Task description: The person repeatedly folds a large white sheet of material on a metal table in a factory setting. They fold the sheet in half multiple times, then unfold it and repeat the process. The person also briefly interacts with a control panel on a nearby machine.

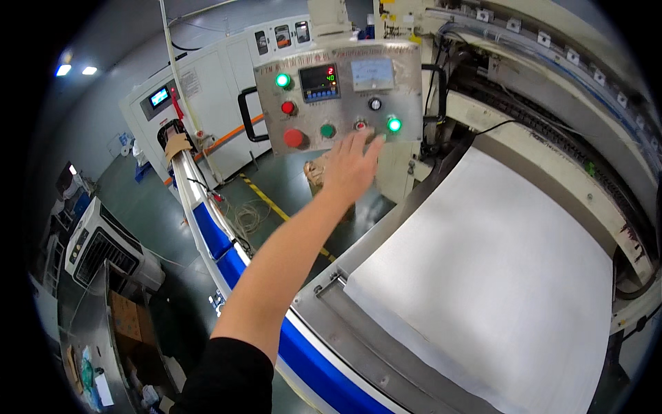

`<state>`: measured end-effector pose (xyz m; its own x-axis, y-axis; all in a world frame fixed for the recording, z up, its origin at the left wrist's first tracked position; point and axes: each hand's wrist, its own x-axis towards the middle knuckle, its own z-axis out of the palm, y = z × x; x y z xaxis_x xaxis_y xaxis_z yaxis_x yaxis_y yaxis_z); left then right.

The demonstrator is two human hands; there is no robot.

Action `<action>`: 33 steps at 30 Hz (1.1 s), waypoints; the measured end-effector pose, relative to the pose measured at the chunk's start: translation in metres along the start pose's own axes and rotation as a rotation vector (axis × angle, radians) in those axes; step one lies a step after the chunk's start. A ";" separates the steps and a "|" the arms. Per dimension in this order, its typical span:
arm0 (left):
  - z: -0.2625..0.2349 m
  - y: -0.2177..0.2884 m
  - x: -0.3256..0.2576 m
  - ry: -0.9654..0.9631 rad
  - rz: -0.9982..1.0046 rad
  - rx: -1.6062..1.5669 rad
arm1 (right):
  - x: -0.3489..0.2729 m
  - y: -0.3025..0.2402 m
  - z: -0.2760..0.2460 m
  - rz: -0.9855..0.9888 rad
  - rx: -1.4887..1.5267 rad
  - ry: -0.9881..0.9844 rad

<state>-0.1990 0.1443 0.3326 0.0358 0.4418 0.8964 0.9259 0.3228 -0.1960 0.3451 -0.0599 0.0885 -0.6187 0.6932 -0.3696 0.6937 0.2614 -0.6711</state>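
My left hand [350,165] reaches up from a black sleeve to a metal control panel [331,117]. Its fingers are stretched out and hold nothing. The fingertips are at the panel's lower edge, just under a small red-centred button [360,125]; whether they touch it I cannot tell. To their right a green button [394,124] glows, and to their left sit a dark green button [327,130] and a large red knob [294,138]. Higher up are a lit digital display [320,81] and a dial gauge [372,73]. My right hand is out of view.
A large white sheet [483,276] lies on the machine bed at the right, beneath the cream machine frame [552,159]. A blue-sided rail [310,359] runs along the bed's left. Further left stand an air cooler [110,248] and a cluttered metal table [100,338].
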 end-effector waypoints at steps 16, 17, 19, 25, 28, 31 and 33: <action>0.013 -0.022 0.086 -0.181 0.074 0.210 | -0.002 -0.015 -0.015 0.056 0.105 0.062; 0.012 -0.024 0.085 -0.190 0.073 0.217 | -0.001 -0.011 -0.013 0.051 0.100 0.061; 0.007 -0.032 0.074 -0.229 0.075 0.244 | 0.002 -0.007 -0.009 0.016 0.142 -0.019; 0.016 0.001 0.118 -0.115 0.026 0.124 | 0.063 0.358 0.216 -0.440 -0.995 0.398; 0.019 -0.007 0.101 -0.160 0.060 0.167 | 0.058 0.349 0.246 -0.493 -0.938 0.361; 0.014 -0.009 0.101 -0.113 0.057 0.148 | 0.060 0.324 0.225 -0.454 -0.842 0.294; 0.000 -0.044 0.063 -0.187 0.039 0.221 | 0.046 0.225 0.189 -0.295 -0.394 0.046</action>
<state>-0.2370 0.1577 0.3976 -0.0186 0.5973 0.8018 0.8202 0.4677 -0.3294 0.4031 -0.0968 -0.2009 -0.7993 0.5776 -0.1657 0.5832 0.6793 -0.4454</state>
